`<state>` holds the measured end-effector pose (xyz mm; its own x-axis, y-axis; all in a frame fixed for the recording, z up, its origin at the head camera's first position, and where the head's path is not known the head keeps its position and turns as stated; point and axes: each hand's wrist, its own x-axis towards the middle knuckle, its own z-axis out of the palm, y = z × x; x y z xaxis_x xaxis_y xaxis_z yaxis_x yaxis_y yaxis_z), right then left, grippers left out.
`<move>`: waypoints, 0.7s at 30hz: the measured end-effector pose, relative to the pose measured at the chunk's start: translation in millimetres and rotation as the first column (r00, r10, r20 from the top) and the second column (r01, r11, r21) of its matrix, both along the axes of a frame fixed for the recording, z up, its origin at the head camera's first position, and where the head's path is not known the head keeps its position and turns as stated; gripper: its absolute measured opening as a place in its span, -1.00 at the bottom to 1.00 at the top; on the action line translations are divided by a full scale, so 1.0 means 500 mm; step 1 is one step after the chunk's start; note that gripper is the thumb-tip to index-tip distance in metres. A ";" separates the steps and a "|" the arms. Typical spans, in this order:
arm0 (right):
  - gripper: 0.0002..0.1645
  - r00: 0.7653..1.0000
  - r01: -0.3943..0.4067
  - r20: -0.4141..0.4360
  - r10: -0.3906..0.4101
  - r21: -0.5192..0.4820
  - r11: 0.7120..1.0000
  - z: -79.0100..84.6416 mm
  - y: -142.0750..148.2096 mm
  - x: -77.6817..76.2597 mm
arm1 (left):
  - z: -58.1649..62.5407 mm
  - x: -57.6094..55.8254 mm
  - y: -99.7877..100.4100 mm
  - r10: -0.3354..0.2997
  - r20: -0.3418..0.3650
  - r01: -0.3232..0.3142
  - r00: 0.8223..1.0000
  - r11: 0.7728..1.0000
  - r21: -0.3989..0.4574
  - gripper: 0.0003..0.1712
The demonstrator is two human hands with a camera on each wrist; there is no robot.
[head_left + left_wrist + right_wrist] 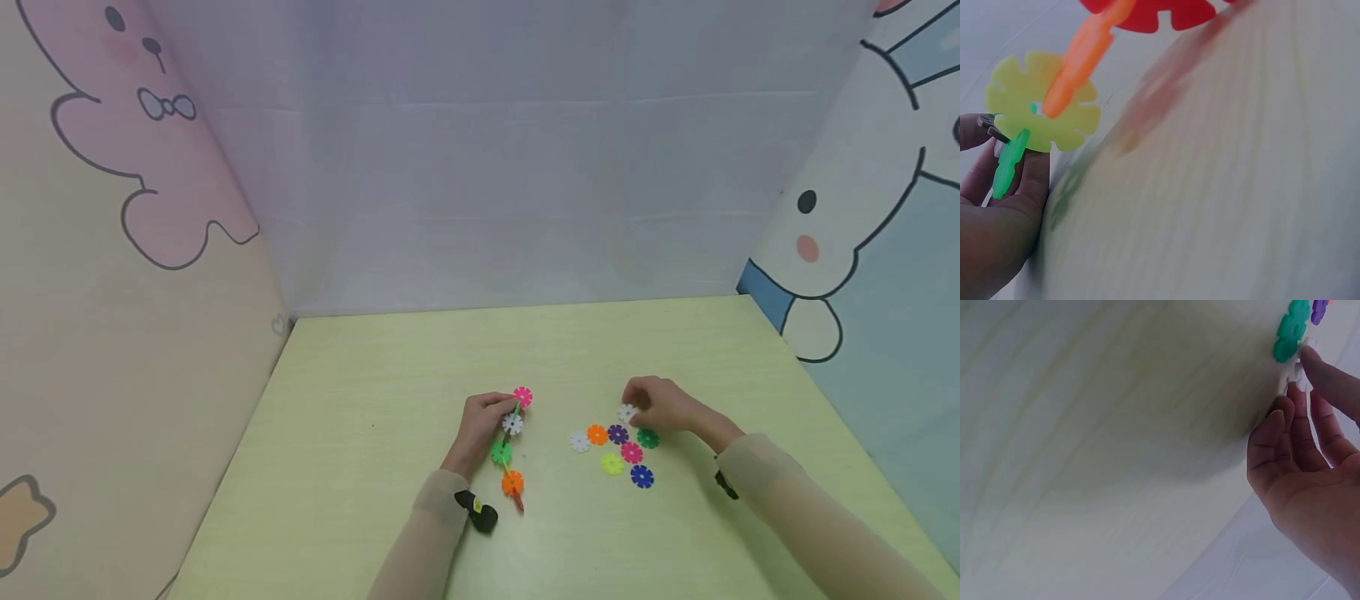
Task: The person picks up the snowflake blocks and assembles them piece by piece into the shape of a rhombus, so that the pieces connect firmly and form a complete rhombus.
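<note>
My left hand (pixel 480 425) grips a chain of slotted plastic snowflake discs near its far end. A pink disc (pixel 522 397) tops the chain, followed by a white one (pixel 512 424), a green one (pixel 501 452) and an orange one (pixel 512 482), with edge-on discs linking them. Up close in the left wrist view, a yellow disc (pixel 1010 87) stands crosswise to a green disc (pixel 1010 165) by the fingers. My right hand (pixel 660 404) pinches a single white snowflake disc (pixel 627 413) between thumb and fingers, just over the loose discs.
Several loose discs lie flat between the hands, among them a white one (pixel 580 442), a purple one (pixel 617 434), a dark green one (pixel 647 438) and a blue one (pixel 642 477). The pale yellow table (pixel 337 417) meets a curtain (pixel 487 167) behind and printed walls at both sides.
</note>
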<state>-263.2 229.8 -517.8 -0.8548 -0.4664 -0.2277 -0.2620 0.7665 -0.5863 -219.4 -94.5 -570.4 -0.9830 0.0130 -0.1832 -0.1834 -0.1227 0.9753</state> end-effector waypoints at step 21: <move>-0.91 0.982 0.081 -0.148 -0.114 -0.216 0.973 0.002 -0.096 0.017 | -0.003 0.001 0.003 0.029 -0.033 -0.030 0.999 0.999 -0.033 -0.76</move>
<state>-254.7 181.8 -516.9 -0.9157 -0.4018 0.0075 -0.2944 0.6581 -0.6930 -218.8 -93.2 -572.1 -0.9883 -0.0216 -0.1507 -0.1480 -0.0948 0.9844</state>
